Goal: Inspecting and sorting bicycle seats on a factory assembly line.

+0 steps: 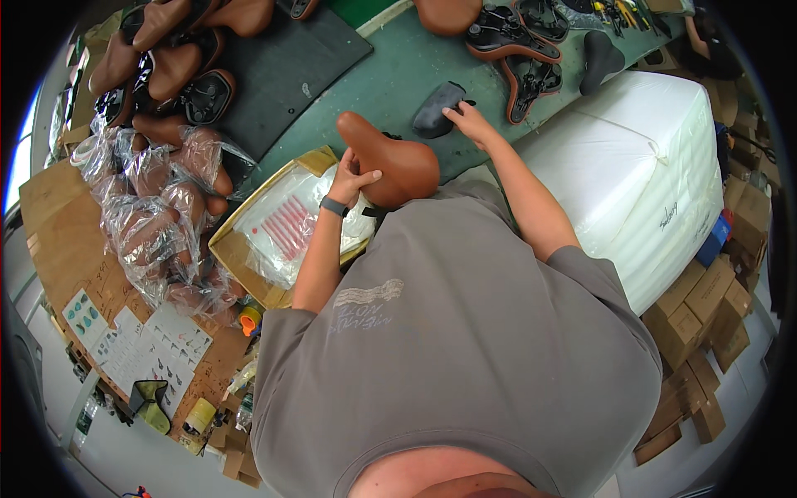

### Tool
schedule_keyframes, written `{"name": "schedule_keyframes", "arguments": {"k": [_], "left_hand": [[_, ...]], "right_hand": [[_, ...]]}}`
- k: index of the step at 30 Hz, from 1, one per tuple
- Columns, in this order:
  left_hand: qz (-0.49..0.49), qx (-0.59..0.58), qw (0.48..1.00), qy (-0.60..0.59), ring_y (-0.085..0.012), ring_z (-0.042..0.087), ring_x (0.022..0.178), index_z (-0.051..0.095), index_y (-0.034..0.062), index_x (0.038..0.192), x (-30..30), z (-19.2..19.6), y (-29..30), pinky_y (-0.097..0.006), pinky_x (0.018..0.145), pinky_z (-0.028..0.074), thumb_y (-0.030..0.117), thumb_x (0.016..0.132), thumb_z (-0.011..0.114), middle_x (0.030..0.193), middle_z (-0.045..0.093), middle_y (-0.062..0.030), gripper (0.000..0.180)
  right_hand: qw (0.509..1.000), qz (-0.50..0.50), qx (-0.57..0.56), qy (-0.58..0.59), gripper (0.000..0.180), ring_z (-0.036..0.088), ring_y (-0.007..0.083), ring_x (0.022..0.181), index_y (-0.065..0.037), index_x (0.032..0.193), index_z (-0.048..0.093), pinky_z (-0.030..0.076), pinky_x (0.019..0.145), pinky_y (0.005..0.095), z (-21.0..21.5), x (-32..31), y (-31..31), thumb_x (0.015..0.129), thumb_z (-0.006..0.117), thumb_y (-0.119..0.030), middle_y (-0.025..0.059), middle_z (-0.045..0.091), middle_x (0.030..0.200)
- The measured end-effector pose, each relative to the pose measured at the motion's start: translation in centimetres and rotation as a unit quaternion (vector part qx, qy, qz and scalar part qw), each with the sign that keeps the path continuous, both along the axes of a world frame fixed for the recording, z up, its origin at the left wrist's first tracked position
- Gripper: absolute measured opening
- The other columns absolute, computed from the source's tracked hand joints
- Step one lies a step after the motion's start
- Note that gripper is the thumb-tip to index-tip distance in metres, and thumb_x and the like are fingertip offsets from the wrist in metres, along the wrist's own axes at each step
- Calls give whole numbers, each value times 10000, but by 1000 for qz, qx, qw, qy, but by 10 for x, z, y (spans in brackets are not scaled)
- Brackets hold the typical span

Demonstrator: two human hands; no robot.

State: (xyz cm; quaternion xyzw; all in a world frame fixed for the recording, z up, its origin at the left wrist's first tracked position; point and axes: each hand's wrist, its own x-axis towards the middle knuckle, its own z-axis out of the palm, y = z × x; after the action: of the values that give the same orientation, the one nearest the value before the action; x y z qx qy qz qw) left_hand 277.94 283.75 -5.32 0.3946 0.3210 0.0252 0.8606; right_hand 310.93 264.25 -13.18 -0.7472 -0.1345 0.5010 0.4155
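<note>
A brown bicycle saddle (397,166) stands tilted in front of my body, nose pointing up and left. My left hand (352,178) is closed on its left side, the thumb lying across the brown cover. Farther right, at the near part of the green worktop (332,104), my right hand (471,123) grips the right end of a dark grey rounded object (436,112). Its exact kind I cannot make out. Under my left forearm is an open cardboard box (224,249) lined with clear plastic with red print.
Brown saddles (174,70) crowd the far left beside a black mat (290,62). Plastic-wrapped saddles (149,232) cover the left side. Upturned saddles (510,37), a black saddle (599,60) and hand tools (623,15) lie at the far right. A large white wrapped block (631,166) stands at right.
</note>
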Motion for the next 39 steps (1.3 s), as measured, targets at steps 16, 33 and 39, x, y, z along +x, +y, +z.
{"name": "schedule_keyframes", "arguments": {"k": [16, 33, 39], "left_hand": [[48, 355, 933, 32, -233, 685, 1129, 677, 46, 1512, -51, 148, -18, -366, 1034, 553, 154, 737, 970, 1272, 679, -110, 835], [348, -111, 919, -148, -218, 698, 1282, 546, 45, 1592, -91, 143, -78, -386, 1113, 570, 172, 1007, 819, 1423, 694, -108, 658], [301, 220, 922, -98, -199, 623, 1376, 401, -5, 1690, -87, 158, -91, -382, 1167, 522, 137, 959, 859, 1495, 655, -141, 874]], "right_hand": [[960, 94, 235, 122, 711, 642, 291, 1358, -22, 1670, 427, 503, 1161, 451, 261, -126, 38, 1206, 335, -553, 208, 634, 1540], [896, 165, 332, -243, 778, 568, 294, 1452, 48, 1599, 516, 393, 1252, 389, 285, -205, 41, 1210, 250, -571, 202, 601, 1571], [965, 18, 263, 14, 743, 464, 287, 1550, -27, 1672, 418, 344, 1301, 441, 249, -207, 19, 1207, 262, -585, 142, 504, 1672]]}}
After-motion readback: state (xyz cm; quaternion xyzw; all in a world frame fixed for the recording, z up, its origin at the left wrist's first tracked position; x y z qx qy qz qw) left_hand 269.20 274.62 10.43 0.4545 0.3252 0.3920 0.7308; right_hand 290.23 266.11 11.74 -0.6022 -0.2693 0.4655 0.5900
